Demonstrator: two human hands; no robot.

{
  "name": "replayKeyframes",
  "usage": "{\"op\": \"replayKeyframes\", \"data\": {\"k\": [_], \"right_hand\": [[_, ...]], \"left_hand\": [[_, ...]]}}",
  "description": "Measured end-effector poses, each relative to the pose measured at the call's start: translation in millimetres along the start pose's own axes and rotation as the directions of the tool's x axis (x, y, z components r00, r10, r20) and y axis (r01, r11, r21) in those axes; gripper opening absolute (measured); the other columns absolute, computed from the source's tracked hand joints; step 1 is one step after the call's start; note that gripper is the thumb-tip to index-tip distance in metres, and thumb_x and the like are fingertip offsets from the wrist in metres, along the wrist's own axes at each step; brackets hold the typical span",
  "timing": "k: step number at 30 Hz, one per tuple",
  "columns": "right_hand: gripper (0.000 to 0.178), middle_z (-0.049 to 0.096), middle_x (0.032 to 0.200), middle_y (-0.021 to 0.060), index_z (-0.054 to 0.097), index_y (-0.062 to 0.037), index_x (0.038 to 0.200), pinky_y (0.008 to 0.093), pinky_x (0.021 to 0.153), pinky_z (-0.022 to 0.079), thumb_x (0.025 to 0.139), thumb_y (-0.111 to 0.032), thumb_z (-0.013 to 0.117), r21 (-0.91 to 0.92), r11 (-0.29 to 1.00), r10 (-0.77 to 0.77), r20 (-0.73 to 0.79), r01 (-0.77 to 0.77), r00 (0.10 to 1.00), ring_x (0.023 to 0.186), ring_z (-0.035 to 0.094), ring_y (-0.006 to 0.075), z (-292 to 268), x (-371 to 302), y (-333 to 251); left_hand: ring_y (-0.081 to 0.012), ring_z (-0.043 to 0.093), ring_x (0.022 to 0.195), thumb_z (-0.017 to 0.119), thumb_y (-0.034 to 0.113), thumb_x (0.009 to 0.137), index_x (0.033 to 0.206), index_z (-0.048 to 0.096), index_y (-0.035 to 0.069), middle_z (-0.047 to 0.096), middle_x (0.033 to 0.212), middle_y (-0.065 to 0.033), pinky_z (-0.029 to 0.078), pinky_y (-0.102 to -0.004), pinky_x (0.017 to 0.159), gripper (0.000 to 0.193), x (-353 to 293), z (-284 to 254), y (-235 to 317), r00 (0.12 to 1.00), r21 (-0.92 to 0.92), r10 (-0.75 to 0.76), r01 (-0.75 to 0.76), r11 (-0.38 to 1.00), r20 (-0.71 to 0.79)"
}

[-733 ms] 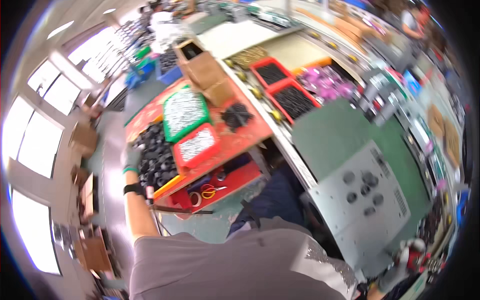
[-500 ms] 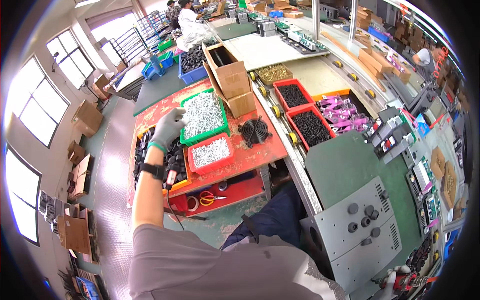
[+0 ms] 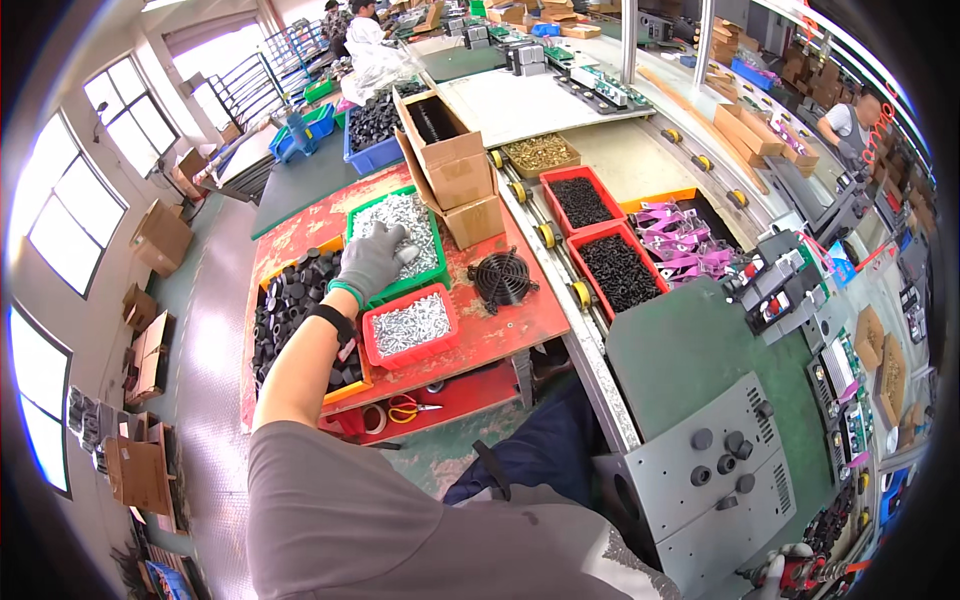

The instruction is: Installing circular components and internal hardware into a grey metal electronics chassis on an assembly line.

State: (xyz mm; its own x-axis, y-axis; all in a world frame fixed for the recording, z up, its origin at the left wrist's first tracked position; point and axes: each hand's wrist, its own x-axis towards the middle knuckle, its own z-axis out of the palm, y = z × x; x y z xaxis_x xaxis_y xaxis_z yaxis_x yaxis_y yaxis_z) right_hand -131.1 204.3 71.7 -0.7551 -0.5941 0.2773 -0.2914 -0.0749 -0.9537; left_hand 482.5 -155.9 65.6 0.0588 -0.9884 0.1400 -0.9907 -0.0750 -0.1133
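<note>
My left hand (image 3: 370,264), in a grey glove, reaches over the near left part of a green bin (image 3: 446,262) filled with small silvery-white parts. Its fingers look apart and bent down toward the parts; the tips are partly hidden. Close to that wrist sit a red bin (image 3: 450,337) of similar pale parts and an orange bin (image 3: 318,397) of round black caps. At the lower right edge my gloved right hand (image 3: 772,578) is wrapped round a red power screwdriver (image 3: 803,573). Beside it lies a grey perforated metal panel (image 3: 665,495) with several black knobs (image 3: 702,439) on it.
A black fan guard (image 3: 502,279) and an open cardboard box (image 3: 455,165) stand on the worn red table (image 3: 490,345). Rightward are red bins of black parts (image 3: 618,268), purple-wrapped pieces (image 3: 680,240) and a roller conveyor edge (image 3: 580,295). Scissors (image 3: 405,408) lie on the lower shelf.
My left hand has moved from above the green bin's left edge down and inward over its silvery parts. The right hand still grips the screwdriver. The whole view has shifted slightly.
</note>
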Motion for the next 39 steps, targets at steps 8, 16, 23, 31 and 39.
{"op": "replayKeyframes", "data": {"k": [8, 16, 23, 31, 39], "right_hand": [[0.035, 0.059, 0.102, 0.0080, 0.054, -0.0018, 0.114, 0.0347, 0.078, 0.049, 0.082, 0.006, 0.067, 0.003, 0.999, -0.038, 0.071, 0.038, 0.997, 0.088, 0.056, 0.0199, -7.5, -0.9, 7.5], [0.032, 0.060, 0.096, 0.0077, 0.056, -0.0017, 0.109, 0.0317, 0.075, 0.050, 0.080, 0.001, 0.070, 0.038, 0.999, 0.012, -0.010, -0.012, 1.000, 0.083, 0.058, 0.0186, -6.5, 0.4, 4.7], [0.030, 0.061, 0.093, 0.0084, 0.057, -0.0015, 0.106, 0.0317, 0.072, 0.051, 0.080, 0.000, 0.070, -0.022, 1.000, -0.001, 0.009, 0.001, 1.000, 0.079, 0.059, 0.0191, -11.8, -5.6, 10.1], [0.039, 0.055, 0.096, 0.0075, 0.052, -0.0072, 0.104, 0.0333, 0.074, 0.052, 0.072, 0.015, 0.060, 0.340, 0.940, -0.084, 0.140, 0.032, 0.987, 0.083, 0.056, 0.0172, -40.7, 12.6, 69.3], [0.041, 0.057, 0.092, 0.0024, 0.054, -0.0088, 0.105, 0.0283, 0.077, 0.050, 0.071, 0.009, 0.069, -0.103, 0.987, -0.144, -0.172, 0.127, 0.975, 0.086, 0.056, 0.0119, -39.0, -10.3, 55.8]], "left_hand": [[-0.0387, 0.066, 0.092, 0.050, 0.042, 0.097, 0.109, 0.057, 0.013, 0.068, 0.096, -0.0191, 0.050, -0.0500, 0.078, 0.033, 29.3, 25.6, -28.3, 0.994, -0.187, -0.095, 0.082, 0.979, -0.062], [-0.0178, 0.061, 0.066, 0.045, 0.033, 0.103, 0.104, 0.058, 0.011, 0.061, 0.084, -0.0063, 0.050, -0.0272, 0.048, 0.025, 56.4, 25.8, -73.6, 0.867, -0.872, -0.202, 0.391, -0.294, 0.456], [-0.0075, 0.054, 0.067, 0.050, 0.011, 0.099, 0.118, 0.058, 0.007, 0.065, 0.103, -0.0072, 0.045, -0.0203, 0.050, 0.021, 55.7, 18.3, -75.1, 0.862, -0.811, -0.142, 0.384, -0.441, 0.486], [-0.0242, 0.047, 0.099, 0.047, 0.003, 0.078, 0.125, 0.060, 0.006, 0.060, 0.122, -0.0161, 0.034, -0.0325, 0.083, 0.049, 43.0, 34.2, -100.1, 0.916, -0.478, 0.280, -0.390, 0.787, -0.287], [-0.0036, 0.033, 0.038, 0.061, 0.024, 0.093, 0.070, 0.052, 0.020, 0.035, 0.049, 0.0107, 0.022, -0.0196, 0.033, 0.025, 76.3, 71.9, -110.8, 0.896, -0.926, -0.236, 0.361, -0.113, 0.378]]}}
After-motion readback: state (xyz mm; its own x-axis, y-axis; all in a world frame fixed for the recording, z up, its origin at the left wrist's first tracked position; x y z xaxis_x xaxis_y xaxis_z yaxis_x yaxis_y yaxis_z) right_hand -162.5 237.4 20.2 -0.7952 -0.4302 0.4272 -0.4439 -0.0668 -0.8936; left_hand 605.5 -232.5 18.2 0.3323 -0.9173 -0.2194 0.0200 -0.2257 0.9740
